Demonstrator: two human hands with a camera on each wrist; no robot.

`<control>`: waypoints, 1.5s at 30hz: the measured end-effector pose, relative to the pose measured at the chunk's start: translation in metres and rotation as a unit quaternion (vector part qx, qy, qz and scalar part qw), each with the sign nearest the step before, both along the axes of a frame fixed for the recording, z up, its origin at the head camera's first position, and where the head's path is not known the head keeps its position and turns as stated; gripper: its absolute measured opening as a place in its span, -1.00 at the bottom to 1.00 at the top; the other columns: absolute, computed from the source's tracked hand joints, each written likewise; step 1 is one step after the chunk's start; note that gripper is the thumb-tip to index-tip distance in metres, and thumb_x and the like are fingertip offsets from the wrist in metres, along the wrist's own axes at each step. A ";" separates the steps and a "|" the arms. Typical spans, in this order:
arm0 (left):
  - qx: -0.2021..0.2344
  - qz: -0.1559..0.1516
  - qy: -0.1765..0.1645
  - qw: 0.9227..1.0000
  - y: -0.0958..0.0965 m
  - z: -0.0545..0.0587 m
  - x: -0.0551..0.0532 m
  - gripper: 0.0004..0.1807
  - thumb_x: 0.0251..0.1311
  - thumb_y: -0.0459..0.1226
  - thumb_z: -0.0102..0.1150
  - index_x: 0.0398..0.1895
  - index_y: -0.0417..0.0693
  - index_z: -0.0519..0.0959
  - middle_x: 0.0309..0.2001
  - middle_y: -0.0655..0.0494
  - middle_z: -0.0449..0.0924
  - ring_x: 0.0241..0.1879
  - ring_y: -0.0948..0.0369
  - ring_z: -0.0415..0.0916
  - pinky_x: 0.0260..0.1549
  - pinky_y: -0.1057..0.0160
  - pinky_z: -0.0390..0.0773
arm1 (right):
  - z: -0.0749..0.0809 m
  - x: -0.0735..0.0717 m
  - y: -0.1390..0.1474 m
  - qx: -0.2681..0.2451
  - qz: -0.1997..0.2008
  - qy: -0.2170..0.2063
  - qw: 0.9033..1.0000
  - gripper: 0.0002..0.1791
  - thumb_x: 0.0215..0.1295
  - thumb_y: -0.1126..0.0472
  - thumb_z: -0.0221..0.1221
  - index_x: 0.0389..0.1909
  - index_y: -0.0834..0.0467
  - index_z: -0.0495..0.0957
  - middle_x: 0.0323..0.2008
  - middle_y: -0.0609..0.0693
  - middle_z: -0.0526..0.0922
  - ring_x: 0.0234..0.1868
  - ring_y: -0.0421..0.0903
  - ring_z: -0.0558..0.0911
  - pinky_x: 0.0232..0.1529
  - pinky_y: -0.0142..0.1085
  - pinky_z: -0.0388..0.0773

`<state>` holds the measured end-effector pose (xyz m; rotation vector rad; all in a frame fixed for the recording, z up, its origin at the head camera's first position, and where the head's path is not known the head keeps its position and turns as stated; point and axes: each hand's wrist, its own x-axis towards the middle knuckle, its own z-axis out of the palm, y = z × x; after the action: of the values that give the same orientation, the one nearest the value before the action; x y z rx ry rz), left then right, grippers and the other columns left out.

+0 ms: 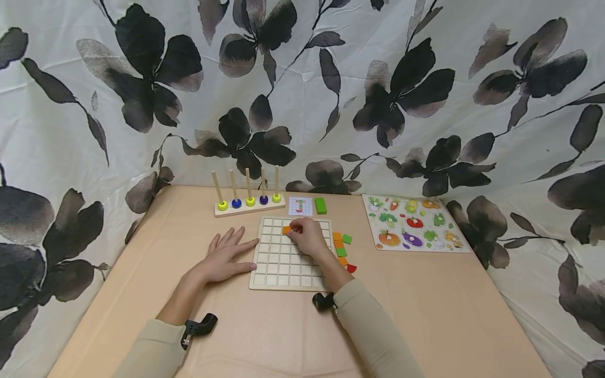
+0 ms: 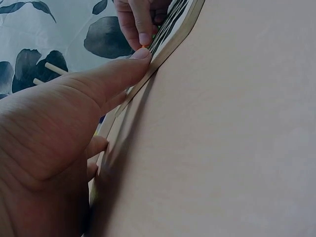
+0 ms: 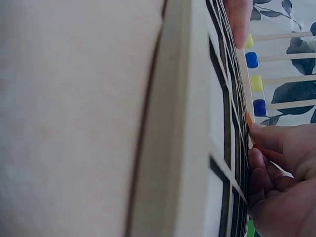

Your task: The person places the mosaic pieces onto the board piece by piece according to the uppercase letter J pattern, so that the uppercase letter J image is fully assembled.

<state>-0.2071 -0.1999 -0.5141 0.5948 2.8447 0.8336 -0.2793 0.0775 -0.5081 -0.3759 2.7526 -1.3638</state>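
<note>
A wooden grid board with rows of square cells lies on the table. My right hand reaches over its upper part and pinches a small orange tile at the grid. In the right wrist view, the orange tile shows just past the thumb tip, partly covered by the fingers. My left hand lies with straight, spread fingers, its index finger and thumb touching the board's left edge. Seen from the left wrist, the left thumb rests along the board's rim.
Right of the board lie loose orange tiles, green tiles and a red piece. Behind it stand a peg stand with coloured rings, a pattern card and a green block. A vegetable picture board lies far right.
</note>
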 end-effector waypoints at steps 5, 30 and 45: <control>0.006 -0.001 -0.002 1.000 0.000 0.000 0.000 -0.23 0.30 0.20 0.29 0.53 0.20 0.42 0.67 -0.29 -0.08 0.64 -0.35 -0.30 0.47 -0.48 -0.41 | -0.002 0.000 -0.001 0.009 -0.001 0.005 1.000 -0.79 0.37 0.28 0.34 -0.03 0.25 0.72 -0.21 0.05 0.65 -0.25 -0.10 0.57 -0.19 -0.32 0.57; 0.006 -0.001 0.000 1.000 0.000 -0.001 0.002 -0.25 0.32 0.18 0.29 0.54 0.22 0.41 0.67 -0.28 -0.08 0.64 -0.34 -0.29 0.47 -0.49 -0.41 | 0.037 0.026 0.021 -0.029 0.022 0.074 0.997 -0.68 0.36 0.28 0.37 0.09 0.29 0.69 -0.10 0.16 0.70 -0.20 -0.01 0.65 -0.22 -0.28 0.63; 0.007 0.000 0.007 1.000 0.000 0.000 0.002 -0.24 0.31 0.18 0.29 0.54 0.21 0.41 0.66 -0.29 -0.07 0.64 -0.36 -0.28 0.47 -0.49 -0.40 | 0.057 0.053 0.052 -0.104 -0.013 0.087 0.991 -0.74 0.39 0.25 0.35 0.07 0.11 0.71 -0.05 0.14 0.67 -0.13 -0.06 0.60 -0.11 -0.33 0.57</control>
<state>-0.2056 -0.1997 -0.5144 0.6041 2.8551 0.8522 -0.2266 0.1291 -0.4513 -0.4934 2.7632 -1.7089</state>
